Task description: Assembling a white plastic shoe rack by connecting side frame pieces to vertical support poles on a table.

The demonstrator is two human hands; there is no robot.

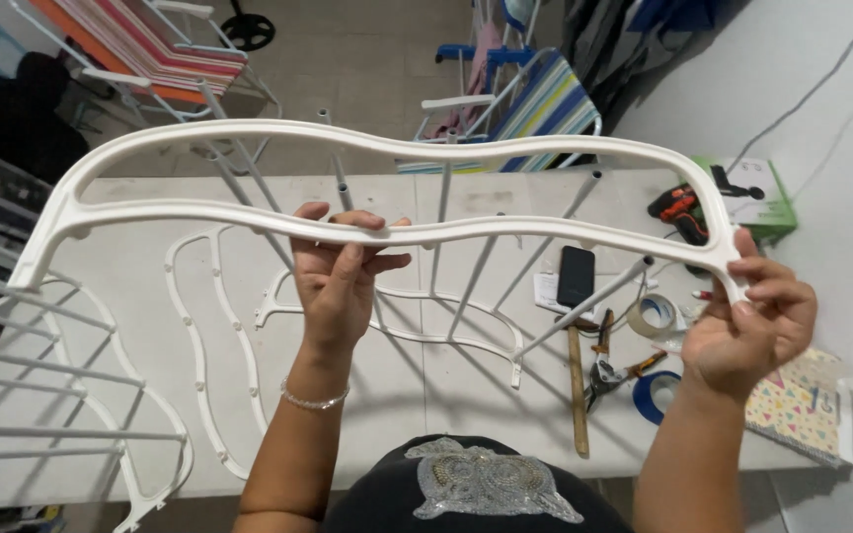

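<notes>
Above the white table [466,395], both hands hold up a long white plastic frame [199,138]. It is a wavy, flattened loop: two curving rails run side by side with an open slot between them and join in rounded ends at left and right. Thin grey rods [476,271] hang from its lower rail, slanting down toward the tabletop. The left hand [340,281] is clenched around the lower rail near its middle, thumb in front and fingers curled over the top. The right hand [757,316] pinches the frame's right end between thumb and fingertips. Flat on the table under the frame lie more white curved pieces [199,345]. Near the right hand sit a black phone [576,275], a tape roll [656,316], pliers [606,373] and a drill [681,210].
</notes>
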